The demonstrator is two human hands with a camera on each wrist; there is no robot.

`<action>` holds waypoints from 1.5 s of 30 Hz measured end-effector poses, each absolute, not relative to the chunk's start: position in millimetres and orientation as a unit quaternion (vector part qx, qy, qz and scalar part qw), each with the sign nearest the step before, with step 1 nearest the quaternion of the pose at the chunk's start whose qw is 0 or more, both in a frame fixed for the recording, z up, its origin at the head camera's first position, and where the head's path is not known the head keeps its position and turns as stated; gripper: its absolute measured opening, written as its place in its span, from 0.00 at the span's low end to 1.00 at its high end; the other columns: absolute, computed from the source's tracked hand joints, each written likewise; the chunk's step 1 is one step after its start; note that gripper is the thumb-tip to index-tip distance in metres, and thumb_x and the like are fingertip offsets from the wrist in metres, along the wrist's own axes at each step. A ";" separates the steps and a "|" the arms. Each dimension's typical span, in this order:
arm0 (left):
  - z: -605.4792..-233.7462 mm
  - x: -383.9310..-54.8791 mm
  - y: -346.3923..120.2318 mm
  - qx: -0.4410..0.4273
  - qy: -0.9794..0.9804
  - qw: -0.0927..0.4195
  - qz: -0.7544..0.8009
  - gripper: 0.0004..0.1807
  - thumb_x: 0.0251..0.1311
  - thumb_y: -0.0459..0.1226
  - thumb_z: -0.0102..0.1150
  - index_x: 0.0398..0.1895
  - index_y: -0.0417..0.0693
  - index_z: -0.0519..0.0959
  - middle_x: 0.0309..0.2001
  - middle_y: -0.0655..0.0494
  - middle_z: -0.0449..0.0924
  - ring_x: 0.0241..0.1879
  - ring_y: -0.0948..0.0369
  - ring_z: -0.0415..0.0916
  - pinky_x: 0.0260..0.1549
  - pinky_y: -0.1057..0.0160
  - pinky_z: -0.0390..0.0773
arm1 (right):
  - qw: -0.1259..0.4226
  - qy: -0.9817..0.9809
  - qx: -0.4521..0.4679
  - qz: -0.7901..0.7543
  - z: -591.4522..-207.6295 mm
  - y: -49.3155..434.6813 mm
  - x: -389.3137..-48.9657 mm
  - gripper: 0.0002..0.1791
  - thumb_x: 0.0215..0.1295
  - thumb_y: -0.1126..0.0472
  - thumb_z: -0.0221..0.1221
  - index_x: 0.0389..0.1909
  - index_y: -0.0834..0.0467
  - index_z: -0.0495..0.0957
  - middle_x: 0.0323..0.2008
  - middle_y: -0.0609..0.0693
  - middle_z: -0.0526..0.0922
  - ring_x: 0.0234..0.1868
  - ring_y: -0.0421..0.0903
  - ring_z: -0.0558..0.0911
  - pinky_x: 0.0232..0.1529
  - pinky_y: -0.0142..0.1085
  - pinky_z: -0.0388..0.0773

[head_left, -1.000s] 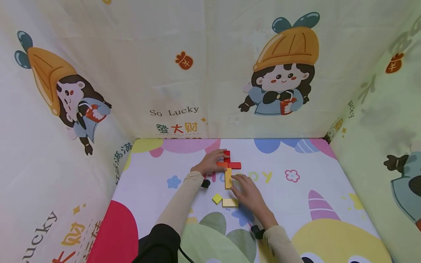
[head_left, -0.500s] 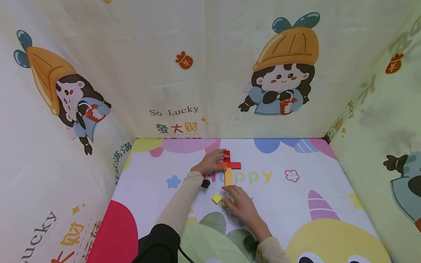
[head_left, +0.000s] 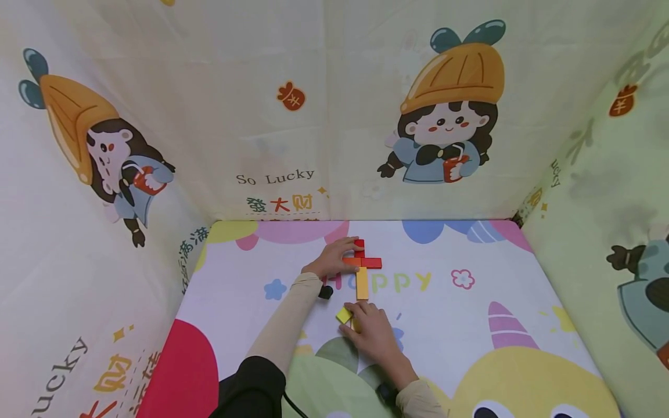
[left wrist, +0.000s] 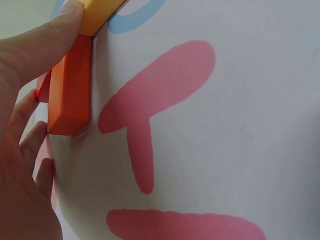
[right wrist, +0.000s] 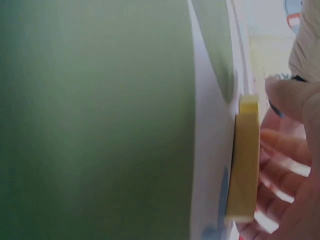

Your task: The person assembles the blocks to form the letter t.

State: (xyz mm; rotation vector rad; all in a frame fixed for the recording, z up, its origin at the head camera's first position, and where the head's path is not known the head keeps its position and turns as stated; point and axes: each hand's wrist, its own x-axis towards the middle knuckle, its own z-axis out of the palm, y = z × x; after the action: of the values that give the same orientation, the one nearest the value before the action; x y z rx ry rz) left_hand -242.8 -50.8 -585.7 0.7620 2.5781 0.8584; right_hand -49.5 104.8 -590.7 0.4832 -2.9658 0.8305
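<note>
My left hand (head_left: 328,259) lies around the joined blocks, with its thumb (left wrist: 47,45) at the meeting of an orange block (left wrist: 72,87) and an amber block (head_left: 362,283). Its other fingers reach behind the orange block to an upright red block (head_left: 359,245). A second red block (head_left: 371,263) extends to the right. Nearer the body, my right hand (head_left: 373,331) covers most of a pale yellow block (right wrist: 244,167). The index fingertip reaches the far corner of a yellow square block (head_left: 343,315). In the right wrist view the thumb (right wrist: 285,97) stands apart from both blocks.
A printed tablecloth (head_left: 428,325) with cartoon shapes and letters covers the table. Patterned cloth walls (head_left: 345,116) rise at the back and both sides. A black cable (head_left: 295,404) runs by the left sleeve, and a black wrist device (head_left: 387,395) sits at the right wrist.
My right hand has left the side of the amber block and come toward the body and left, over the pale yellow block to the yellow square block. The left hand keeps its place.
</note>
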 end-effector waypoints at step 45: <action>-584.4 -240.9 -50.8 0.258 0.900 0.164 0.309 0.35 0.63 0.51 0.71 0.74 0.66 0.73 0.83 0.63 0.55 0.84 0.57 0.48 0.81 0.42 0.55 | 0.065 -0.942 -0.052 0.324 -589.3 112.4 -41.3 0.23 0.60 0.52 0.72 0.53 0.55 0.80 0.46 0.50 0.84 0.45 0.48 0.77 0.47 0.45 0.74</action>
State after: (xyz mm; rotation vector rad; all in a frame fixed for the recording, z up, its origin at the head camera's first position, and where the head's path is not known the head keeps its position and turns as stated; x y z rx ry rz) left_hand -240.9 -50.8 -584.4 0.7362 2.5660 0.8808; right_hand -41.3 112.4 -589.3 -0.1571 -2.8427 0.9787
